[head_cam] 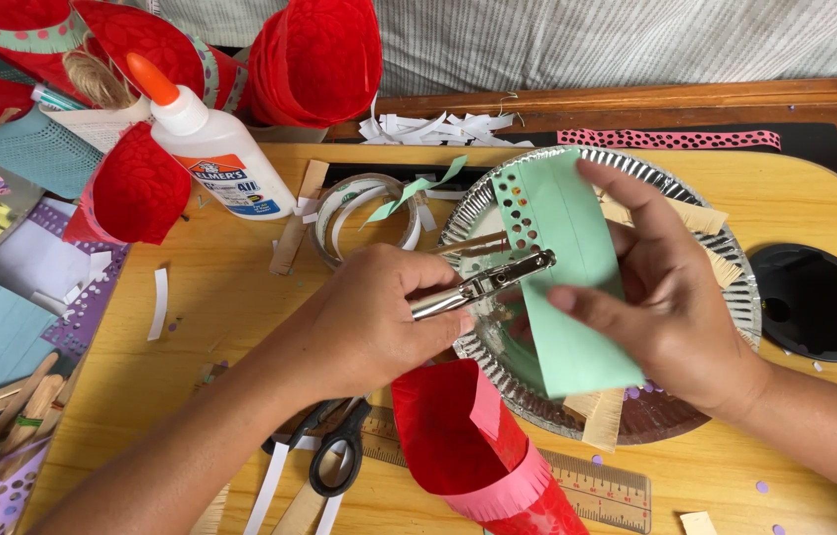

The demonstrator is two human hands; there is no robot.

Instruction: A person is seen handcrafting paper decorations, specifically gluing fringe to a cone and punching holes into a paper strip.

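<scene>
Take the silver foil plate (735, 287) as your landmark. Your left hand (369, 317) sits at its left rim, its grip clenched on a metal hole punch (483, 285) whose nose bites the left edge of a green paper strip (567, 287). Your right hand (666, 297) reaches in over the plate from the right, its grip pinching that strip between thumb and fingers. The strip hangs over the middle of the plate and shows a cluster of punched holes near its top left corner.

Up and left of the plate stands a white glue bottle (215, 149) with an orange cap and a blue and orange label, tilted among red paper cones (314, 54). Just left of the plate lies a roll of tape (364, 213). Below the plate, a red paper cone with a pink fringe (478, 451) lies across a ruler (602, 485), with black-handled scissors (339, 451) to its left. Right of the plate, a round black hole (815, 302) cuts into the wooden tabletop (220, 307).

Bare tabletop shows left of your left hand and at the lower right corner; the far edge behind the plate is crowded with white paper scraps (438, 127).
</scene>
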